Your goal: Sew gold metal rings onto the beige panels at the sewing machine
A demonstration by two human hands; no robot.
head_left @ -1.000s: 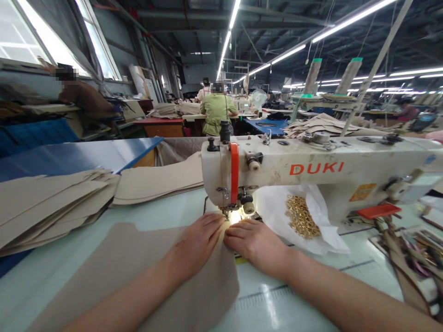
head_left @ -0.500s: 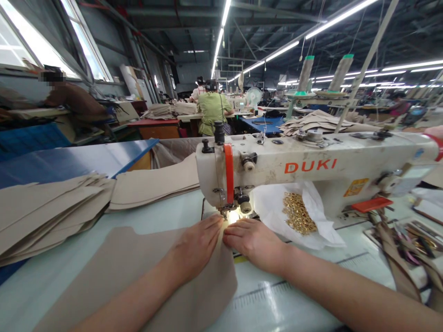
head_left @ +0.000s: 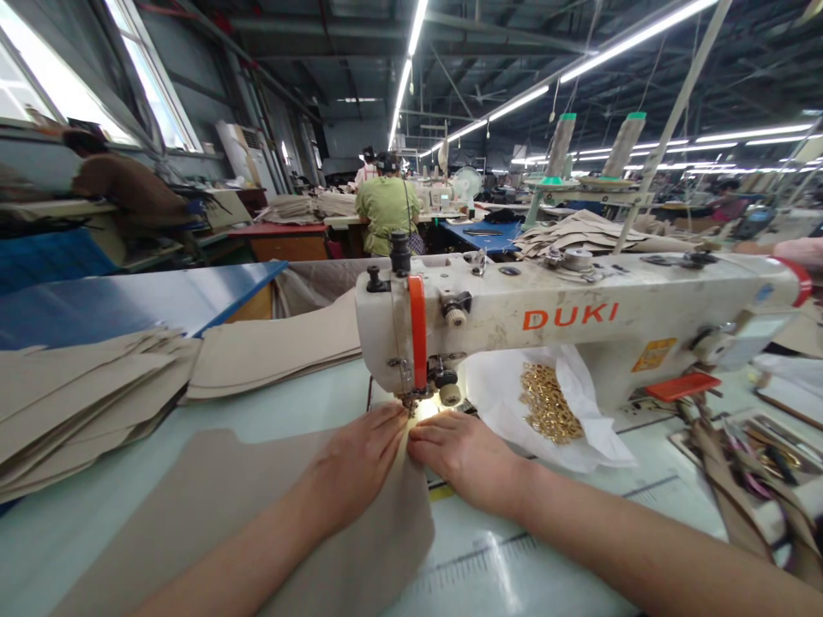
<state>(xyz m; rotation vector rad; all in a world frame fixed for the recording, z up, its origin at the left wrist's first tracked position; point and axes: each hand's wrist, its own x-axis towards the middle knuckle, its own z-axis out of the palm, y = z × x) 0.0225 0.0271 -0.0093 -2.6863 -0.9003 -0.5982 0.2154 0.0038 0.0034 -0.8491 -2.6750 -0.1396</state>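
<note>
A flat beige fabric panel (head_left: pixel 257 497) lies on the sewing table, its far corner under the needle area of a white sewing machine (head_left: pixel 495 317). My left hand (head_left: pixel 351 463) rests flat on the panel, fingers stretched out toward the presser foot (head_left: pixel 411 404). My right hand (head_left: pixel 466 454) is at the panel's right edge, just in front of the foot, with its fingers closed together on that edge. The fingertips of both hands are near each other beside the lit needle. Thumbs and the stitch line are mostly hidden.
Stacked beige panels (head_left: pixel 83 394) lie at left, with another stack (head_left: pixel 276 351) behind. Gold metal pieces (head_left: pixel 549 403) sit on white wrapping under the machine arm. At right is a tray (head_left: pixel 771 454) with tools and straps. Co-workers (head_left: pixel 387 206) sit farther back.
The view has shifted slightly, so the scene appears a little lower and to the left. Both hands keep nearly the same place and pose by the presser foot.
</note>
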